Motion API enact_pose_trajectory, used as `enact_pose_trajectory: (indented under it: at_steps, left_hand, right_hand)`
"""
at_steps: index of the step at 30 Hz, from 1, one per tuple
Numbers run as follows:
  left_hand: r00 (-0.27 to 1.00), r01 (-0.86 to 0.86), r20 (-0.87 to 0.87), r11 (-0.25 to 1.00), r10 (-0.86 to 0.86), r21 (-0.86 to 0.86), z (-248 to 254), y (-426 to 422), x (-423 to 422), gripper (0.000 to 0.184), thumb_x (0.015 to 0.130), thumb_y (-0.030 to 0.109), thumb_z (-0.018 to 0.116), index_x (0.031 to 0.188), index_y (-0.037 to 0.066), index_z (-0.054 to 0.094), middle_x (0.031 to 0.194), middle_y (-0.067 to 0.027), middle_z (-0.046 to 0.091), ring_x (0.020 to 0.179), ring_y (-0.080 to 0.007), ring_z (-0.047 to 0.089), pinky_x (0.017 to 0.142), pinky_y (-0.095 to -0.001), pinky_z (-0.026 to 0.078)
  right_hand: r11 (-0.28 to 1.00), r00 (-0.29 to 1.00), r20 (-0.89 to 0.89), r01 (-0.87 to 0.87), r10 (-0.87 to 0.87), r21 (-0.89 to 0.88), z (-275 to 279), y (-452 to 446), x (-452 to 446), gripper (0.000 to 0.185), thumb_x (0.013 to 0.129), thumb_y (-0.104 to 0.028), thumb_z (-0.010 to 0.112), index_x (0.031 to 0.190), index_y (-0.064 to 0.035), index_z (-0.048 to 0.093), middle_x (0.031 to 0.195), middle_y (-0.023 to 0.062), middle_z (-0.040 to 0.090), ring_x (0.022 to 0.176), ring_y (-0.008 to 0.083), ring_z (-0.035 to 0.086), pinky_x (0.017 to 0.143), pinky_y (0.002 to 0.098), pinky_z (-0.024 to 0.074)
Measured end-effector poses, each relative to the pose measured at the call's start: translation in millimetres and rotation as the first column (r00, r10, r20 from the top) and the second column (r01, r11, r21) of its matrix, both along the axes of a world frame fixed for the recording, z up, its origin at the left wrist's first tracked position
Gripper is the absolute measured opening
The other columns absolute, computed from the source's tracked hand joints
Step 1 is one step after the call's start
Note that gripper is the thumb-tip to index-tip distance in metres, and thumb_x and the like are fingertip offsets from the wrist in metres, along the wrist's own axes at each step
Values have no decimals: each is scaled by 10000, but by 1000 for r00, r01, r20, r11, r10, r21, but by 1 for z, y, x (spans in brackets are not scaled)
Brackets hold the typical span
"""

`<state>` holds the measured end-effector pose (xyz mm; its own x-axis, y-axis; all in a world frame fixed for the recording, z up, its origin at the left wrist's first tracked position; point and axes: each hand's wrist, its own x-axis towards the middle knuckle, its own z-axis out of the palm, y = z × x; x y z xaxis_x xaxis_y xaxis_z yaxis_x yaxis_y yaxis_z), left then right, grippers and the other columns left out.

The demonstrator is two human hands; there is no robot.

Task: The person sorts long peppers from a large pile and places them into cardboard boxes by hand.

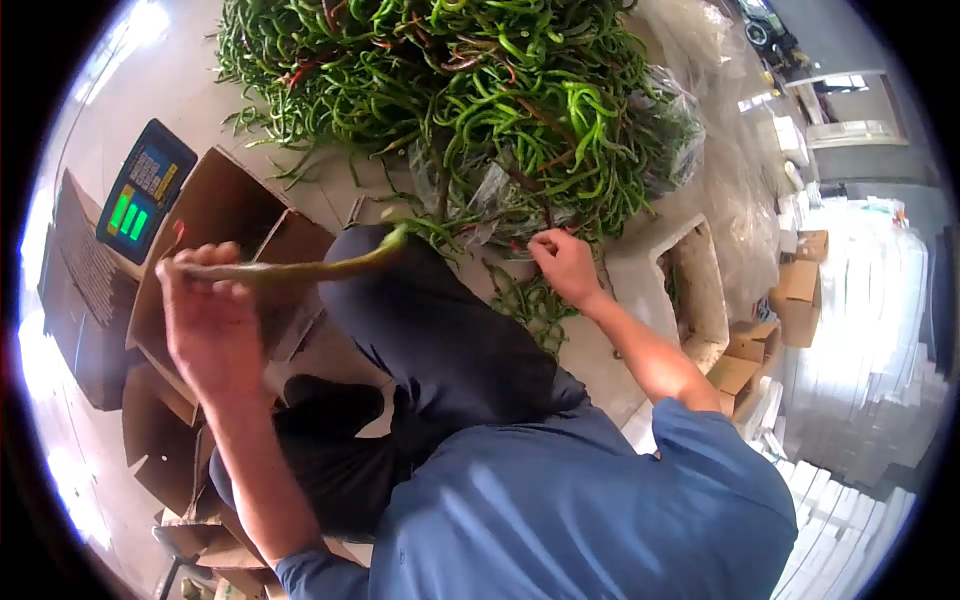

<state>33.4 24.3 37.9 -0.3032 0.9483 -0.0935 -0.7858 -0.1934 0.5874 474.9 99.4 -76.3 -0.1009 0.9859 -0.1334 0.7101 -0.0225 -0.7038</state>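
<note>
My left hand (212, 320) is raised over an open cardboard box (228, 215), its fingers closed on one end of a long green chili pepper (320, 270). The pepper stretches sideways above my knee and looks a little blurred. At the near edge of a big heap of green chili peppers (440, 90), my right hand (566, 265) has its fingers curled together; what they hold, if anything, I cannot make out. A few red peppers show among the green ones. Loose peppers (535, 300) also lie on the floor below my right hand.
A scale display (146, 195) with lit green digits stands at the left. More cardboard boxes (165, 435) are below it. A white foam box (695, 290) sits right of my right hand. Clear plastic sheeting (725, 170) and small cartons (797, 300) lie farther right.
</note>
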Motion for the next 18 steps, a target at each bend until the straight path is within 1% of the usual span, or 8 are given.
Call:
enact_pose_trajectory:
  at_steps: [2, 4, 8, 9, 10, 12, 14, 18]
  left_hand:
    - [998, -6, 60, 999, 4, 34, -13, -3, -27, 313, 1058, 342, 505, 1138, 57, 610, 1159, -142, 663, 1157, -292, 627, 850, -411, 587]
    - [999, -18, 51, 1000, 20, -23, -9, 0, -16, 311, 1059, 344, 503, 1152, 65, 601, 1176, -152, 661, 1169, -309, 626, 887, -441, 578]
    - [999, -37, -21, 992, 35, -124, -3, 12, 16, 308, 1062, 345, 492, 1188, 76, 575, 1194, -161, 656, 1159, -328, 634, 949, -493, 551]
    - [999, -1, -37, 997, -2, -82, -3, 16, 20, 297, 1068, 331, 481, 1202, 78, 561, 1176, -158, 665, 1153, -322, 640, 974, -522, 534]
    - [999, 0, -32, 997, -2, -71, -5, 20, 19, 291, 1070, 327, 475, 1198, 80, 562, 1167, -158, 669, 1156, -318, 639, 976, -519, 533]
    - [1000, 0, -22, 998, -2, -55, -10, 24, 17, 281, 1074, 318, 465, 1189, 82, 565, 1149, -160, 676, 1163, -312, 638, 981, -513, 532]
    - [1000, -23, -4, 1000, 23, -20, -11, 32, 13, 261, 1068, 289, 486, 1168, 61, 565, 1071, -147, 683, 1113, -295, 651, 1012, -509, 513]
    - [995, -92, -32, 995, 91, -28, -16, 38, -3, 259, 1052, 264, 525, 1134, 23, 570, 998, -134, 661, 1018, -264, 647, 1039, -482, 493]
  right_hand:
    - [997, 995, 77, 67, -70, 35, -20, 9, 13, 254, 898, -216, 662, 1046, -14, 703, 756, 144, 691, 723, 316, 675, 646, 410, 510]
    - [989, 978, 174, 95, -113, 109, -32, 15, 19, 280, 898, -221, 661, 1088, -18, 690, 743, 142, 688, 717, 324, 675, 646, 414, 512]
    - [984, 900, 409, 97, -150, 146, -51, 37, 26, 288, 902, -196, 629, 1129, -19, 621, 1041, 173, 652, 885, 371, 653, 746, 460, 528]
    - [979, 884, 454, 22, -114, 202, -42, 36, 17, 276, 881, -151, 610, 1130, -31, 600, 1134, 167, 599, 995, 379, 616, 813, 473, 523]
    - [940, 887, 460, -122, -41, 319, -40, 37, 12, 291, 867, -139, 619, 1137, -33, 601, 1139, 161, 595, 1001, 366, 615, 820, 466, 520]
    - [763, 862, 496, -386, 99, 518, -39, 38, 3, 325, 838, -116, 635, 1152, -37, 604, 1148, 148, 586, 1012, 340, 612, 832, 451, 514]
    - [680, 730, 645, -592, 226, 432, -39, 52, -14, 257, 795, -114, 632, 1040, -38, 631, 1075, 118, 616, 975, 321, 606, 846, 430, 489]
    - [613, 433, 796, -784, 423, 100, -80, 77, -31, 218, 766, -136, 642, 959, -37, 667, 975, 103, 646, 944, 285, 594, 798, 382, 463]
